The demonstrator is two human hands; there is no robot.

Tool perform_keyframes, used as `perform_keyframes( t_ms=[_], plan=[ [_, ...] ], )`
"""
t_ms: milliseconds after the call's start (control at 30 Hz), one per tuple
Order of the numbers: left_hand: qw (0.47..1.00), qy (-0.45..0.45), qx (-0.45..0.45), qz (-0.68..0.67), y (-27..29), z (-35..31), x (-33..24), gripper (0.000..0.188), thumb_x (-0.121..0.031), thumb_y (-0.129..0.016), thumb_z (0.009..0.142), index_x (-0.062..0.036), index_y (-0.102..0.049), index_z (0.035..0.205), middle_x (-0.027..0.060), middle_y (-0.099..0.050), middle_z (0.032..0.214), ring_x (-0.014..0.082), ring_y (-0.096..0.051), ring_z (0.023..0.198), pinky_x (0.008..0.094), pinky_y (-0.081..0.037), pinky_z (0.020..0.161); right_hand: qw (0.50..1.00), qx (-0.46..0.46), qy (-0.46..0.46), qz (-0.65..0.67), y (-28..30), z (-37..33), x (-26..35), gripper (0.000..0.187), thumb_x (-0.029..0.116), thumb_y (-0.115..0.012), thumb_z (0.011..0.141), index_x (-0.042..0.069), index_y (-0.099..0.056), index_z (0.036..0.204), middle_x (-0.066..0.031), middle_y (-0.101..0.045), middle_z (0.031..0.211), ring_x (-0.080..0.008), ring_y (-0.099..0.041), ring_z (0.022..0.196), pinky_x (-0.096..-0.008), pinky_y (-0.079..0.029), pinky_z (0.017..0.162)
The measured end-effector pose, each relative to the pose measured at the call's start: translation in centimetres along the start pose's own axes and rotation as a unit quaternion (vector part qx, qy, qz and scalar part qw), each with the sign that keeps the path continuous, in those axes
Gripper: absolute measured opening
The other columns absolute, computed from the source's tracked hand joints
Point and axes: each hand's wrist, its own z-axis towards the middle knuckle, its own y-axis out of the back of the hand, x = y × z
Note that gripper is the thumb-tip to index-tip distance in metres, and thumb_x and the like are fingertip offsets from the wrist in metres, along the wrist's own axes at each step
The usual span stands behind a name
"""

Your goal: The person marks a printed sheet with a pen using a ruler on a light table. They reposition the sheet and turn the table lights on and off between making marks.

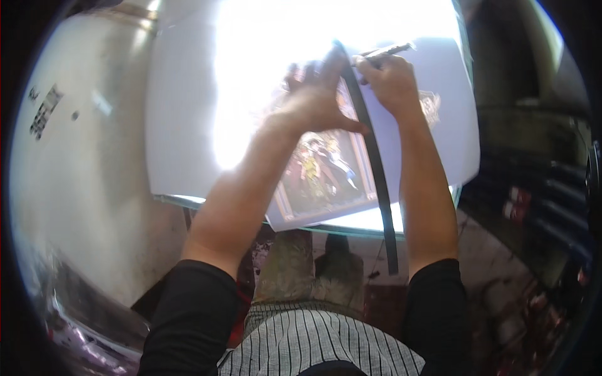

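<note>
A long dark ruler (374, 156) lies across a printed sheet (327, 203) with colourful cartoon-like figures, its near end jutting past the table edge. My left hand (316, 97) is spread over the ruler's far half, thumb and fingertips touching it, pressing it against the sheet. Just right of the ruler, my right hand (394, 81) is closed around a slim pen-like tool (387, 50). The tool's tip end points toward the ruler; whether it is a pen or a craft knife I cannot make out. Strong glare washes out the sheet's far part.
The white table top (182, 119) is brightly lit and has a glass-like edge (326, 230). A second printed design (430, 106) shows on the paper to the right. A pale panel (88, 156) stands at the left; dark stacked items (539, 194) are at the right.
</note>
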Motion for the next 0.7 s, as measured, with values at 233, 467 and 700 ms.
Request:
perform_keyframes(
  t_ms=[233, 467, 700],
  plan=[
    [0.999, -0.004, -0.029, 0.037, -1.3, 0.4, 0.4, 0.155, -0.08, -0.082, 0.052, 0.0001, -0.004, 0.161, 0.0205, -0.005, 0.169, 0.0386, 0.005, 0.156, 0.0609, 0.0, 0.122, 0.999, 0.013, -0.037, 0.016, 2.0, -12.7, -2.1, 0.029, 0.029, -0.067, 0.093, 0.001, -0.075, 0.096, -0.0121, -0.072, 0.074, -0.0224, -0.071, 0.067, -0.0327, -0.054, 0.066],
    [0.998, 0.017, 0.012, 0.057, -0.7, 0.3, -0.1, 0.155, -0.081, -0.081, 0.052, 0.0003, -0.006, 0.16, 0.0205, -0.005, 0.169, 0.0374, 0.007, 0.156, 0.0619, 0.001, 0.122, 0.959, -0.024, -0.183, 0.214, 2.8, -20.4, -1.9, 0.018, 0.012, -0.075, 0.091, -0.004, -0.074, 0.099, -0.0099, -0.073, 0.083, -0.0104, -0.066, 0.074, -0.0253, -0.052, 0.067],
    [1.0, 0.005, 0.008, 0.023, -1.3, 0.2, 0.4, 0.154, -0.078, -0.083, 0.053, -0.0022, -0.003, 0.161, 0.0194, 0.0, 0.17, 0.0354, 0.012, 0.156, 0.0612, 0.005, 0.121, 0.991, -0.134, 0.005, 0.016, 3.2, -27.3, -3.7, 0.026, -0.001, -0.072, 0.088, 0.005, -0.07, 0.114, -0.0136, -0.075, 0.102, -0.0247, -0.072, 0.092, -0.0342, -0.055, 0.077]
  ],
)
